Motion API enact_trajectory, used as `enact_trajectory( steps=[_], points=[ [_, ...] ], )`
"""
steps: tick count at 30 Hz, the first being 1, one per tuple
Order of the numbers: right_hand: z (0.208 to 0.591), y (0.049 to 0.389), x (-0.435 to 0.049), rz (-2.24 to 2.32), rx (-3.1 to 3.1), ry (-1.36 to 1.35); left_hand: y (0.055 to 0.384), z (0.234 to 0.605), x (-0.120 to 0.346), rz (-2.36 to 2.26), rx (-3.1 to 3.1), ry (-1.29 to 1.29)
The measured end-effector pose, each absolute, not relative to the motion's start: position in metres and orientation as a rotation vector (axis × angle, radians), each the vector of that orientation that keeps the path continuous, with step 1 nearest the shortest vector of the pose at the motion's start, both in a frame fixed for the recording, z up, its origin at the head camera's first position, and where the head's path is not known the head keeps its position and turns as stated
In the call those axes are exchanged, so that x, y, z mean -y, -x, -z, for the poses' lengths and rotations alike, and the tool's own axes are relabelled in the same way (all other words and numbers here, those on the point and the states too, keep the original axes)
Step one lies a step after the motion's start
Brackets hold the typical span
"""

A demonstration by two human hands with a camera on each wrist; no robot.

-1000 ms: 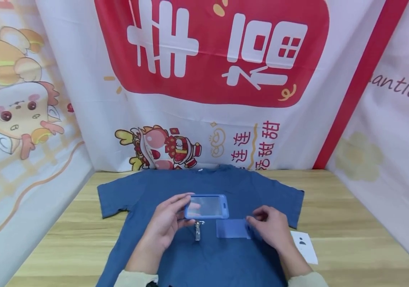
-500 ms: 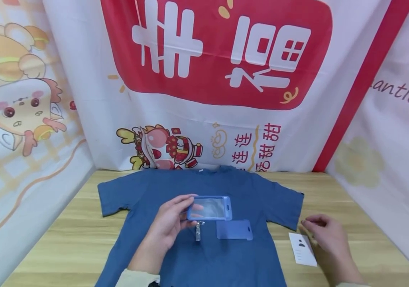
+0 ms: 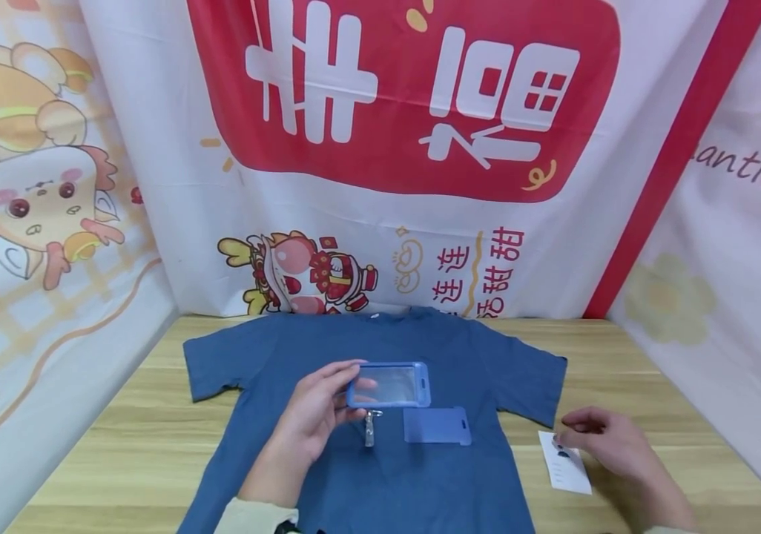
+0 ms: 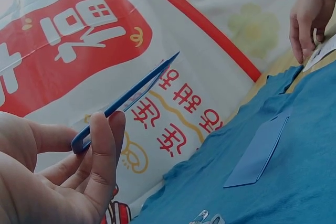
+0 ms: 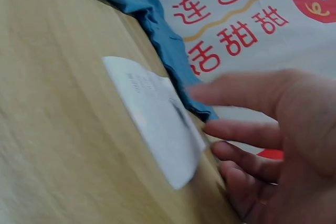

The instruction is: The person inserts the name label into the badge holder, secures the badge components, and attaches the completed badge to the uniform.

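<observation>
My left hand (image 3: 314, 411) pinches a blue badge holder frame (image 3: 390, 385) with a clear window, raised above a blue T-shirt (image 3: 354, 475). In the left wrist view, the frame (image 4: 126, 98) appears edge-on between thumb and fingers. A flat blue badge holder cover (image 3: 437, 426) lies on the shirt, beside a clear-and-metal clip (image 3: 370, 429). My right hand (image 3: 610, 445) is at the far edge of a white ID card (image 3: 569, 473) printed with a dark figure. In the right wrist view, thumb and fingers stand apart beside the card (image 5: 152, 124), without a visible grip.
The T-shirt is spread over a wooden table (image 3: 113, 437), and its right sleeve (image 3: 530, 386) ends close to the card. Printed cloth (image 3: 367, 245) hangs behind the table, with more cloth (image 3: 721, 297) along both sides.
My right hand has moved from the blue cover on the shirt rightward to the white card, its thumb now over the card's far end. My left hand still holds the frame in nearly the same place.
</observation>
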State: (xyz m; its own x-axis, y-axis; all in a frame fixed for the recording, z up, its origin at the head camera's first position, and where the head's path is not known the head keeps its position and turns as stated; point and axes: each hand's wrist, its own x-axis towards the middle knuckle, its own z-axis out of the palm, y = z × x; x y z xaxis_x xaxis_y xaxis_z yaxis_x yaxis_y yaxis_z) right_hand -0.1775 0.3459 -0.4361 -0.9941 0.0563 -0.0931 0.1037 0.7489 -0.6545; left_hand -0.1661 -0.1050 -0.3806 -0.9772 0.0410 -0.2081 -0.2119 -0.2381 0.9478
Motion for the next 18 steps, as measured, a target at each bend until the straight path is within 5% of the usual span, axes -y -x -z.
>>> enact_trajectory(
  steps=[7,18],
  points=[
    [0.441,0.178,-0.352,1.022,-2.824,0.092,0.169,0.383,0.109,-2.362,-1.830,0.269],
    [0.446,0.186,-0.342,1.009,-2.896,-0.087,0.171,0.386,0.113,-2.360,-1.824,0.280]
  ],
)
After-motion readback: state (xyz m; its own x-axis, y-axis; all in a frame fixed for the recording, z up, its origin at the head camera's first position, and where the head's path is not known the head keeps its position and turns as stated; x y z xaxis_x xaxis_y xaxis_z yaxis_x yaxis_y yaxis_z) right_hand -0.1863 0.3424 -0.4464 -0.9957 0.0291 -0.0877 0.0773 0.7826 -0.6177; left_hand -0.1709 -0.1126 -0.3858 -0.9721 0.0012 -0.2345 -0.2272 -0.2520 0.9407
